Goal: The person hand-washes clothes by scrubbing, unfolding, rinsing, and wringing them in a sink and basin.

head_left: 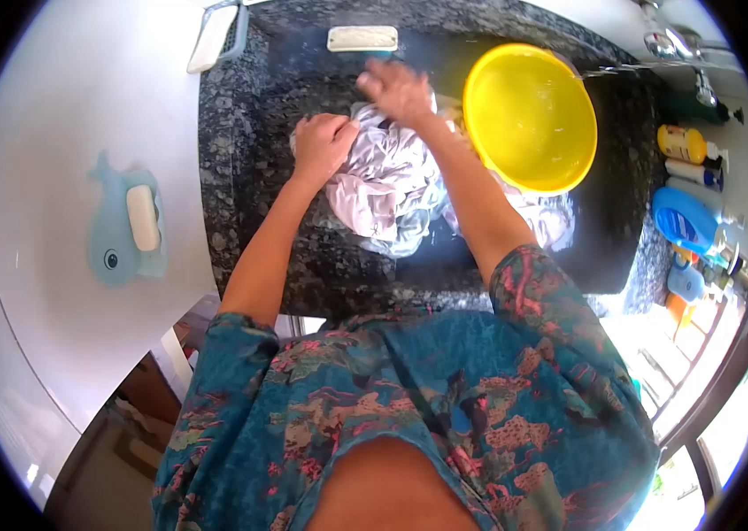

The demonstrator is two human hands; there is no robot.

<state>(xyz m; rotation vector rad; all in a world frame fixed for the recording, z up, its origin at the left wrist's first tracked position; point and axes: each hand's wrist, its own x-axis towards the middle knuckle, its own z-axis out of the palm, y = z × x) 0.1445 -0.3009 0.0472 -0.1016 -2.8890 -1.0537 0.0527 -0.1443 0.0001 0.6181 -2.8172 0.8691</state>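
Observation:
A bunched heap of wet, pale cloth, pinkish white and grey-blue, lies on the dark speckled stone sink. At the heap's left edge my left hand is closed on the cloth, its fingers curled and partly hidden. My right hand is just over the far side of the heap, smeared by motion, its fingers looking stretched and apart with nothing visible in them. Right beside that forearm stands a yellow basin, and more pale wet cloth lies below its near rim.
A white soap bar lies at the sink's back edge. On the left, a blue whale-shaped dish carries another bar. A metal tap is at the upper right. Several bottles, including a blue one, line the right side.

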